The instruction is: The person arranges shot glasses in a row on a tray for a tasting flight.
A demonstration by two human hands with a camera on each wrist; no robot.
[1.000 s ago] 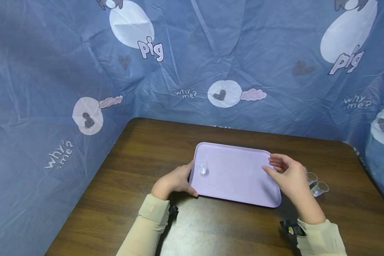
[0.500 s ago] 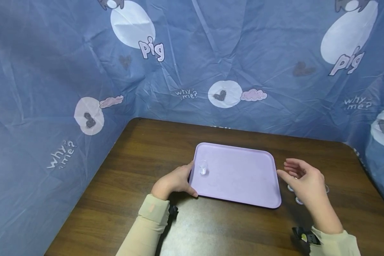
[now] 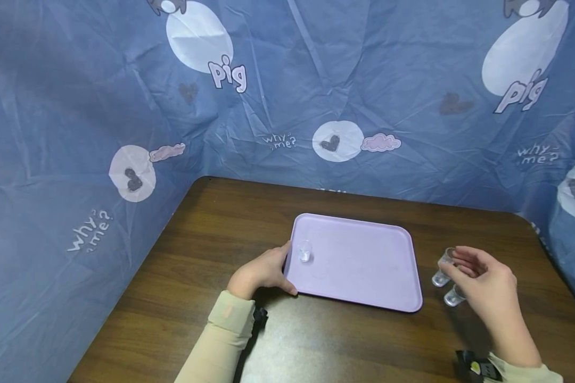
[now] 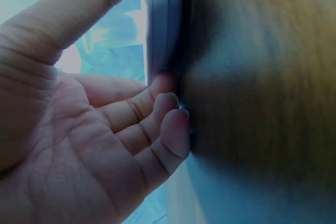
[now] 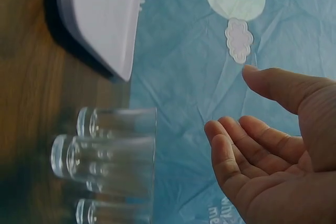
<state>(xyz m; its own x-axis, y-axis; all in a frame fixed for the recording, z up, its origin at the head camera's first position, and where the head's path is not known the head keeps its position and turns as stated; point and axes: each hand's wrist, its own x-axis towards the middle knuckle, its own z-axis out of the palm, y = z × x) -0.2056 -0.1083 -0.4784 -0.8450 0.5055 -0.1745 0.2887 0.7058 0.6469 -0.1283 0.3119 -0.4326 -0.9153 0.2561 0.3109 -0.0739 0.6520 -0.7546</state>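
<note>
My left hand (image 3: pixel 263 274) holds a lilac tray (image 3: pixel 359 266) at its near left corner. In the head view its thumb lies at the front edge and its fingers along the left side. The left wrist view shows the fingertips (image 4: pixel 173 129) bent against the tray's rim, low by the tabletop. One small clear shot glass (image 3: pixel 305 251) stands upright on the tray near its left side. My right hand (image 3: pixel 486 282) is above several more shot glasses (image 3: pixel 442 268), thumb and fingers apart with nothing between them. It partly hides them in the head view; the right wrist view shows glasses (image 5: pixel 105 158) upright, close together.
The brown wooden table (image 3: pixel 211 234) has rounded far corners. A blue printed cloth (image 3: pixel 278 96) hangs behind it and along the left and right sides. The glasses stand a short way right of the tray.
My right hand has moved from over the tray's right edge rightward to the shot glasses, uncovering two of them on its left. The left hand and tray have stayed put.
</note>
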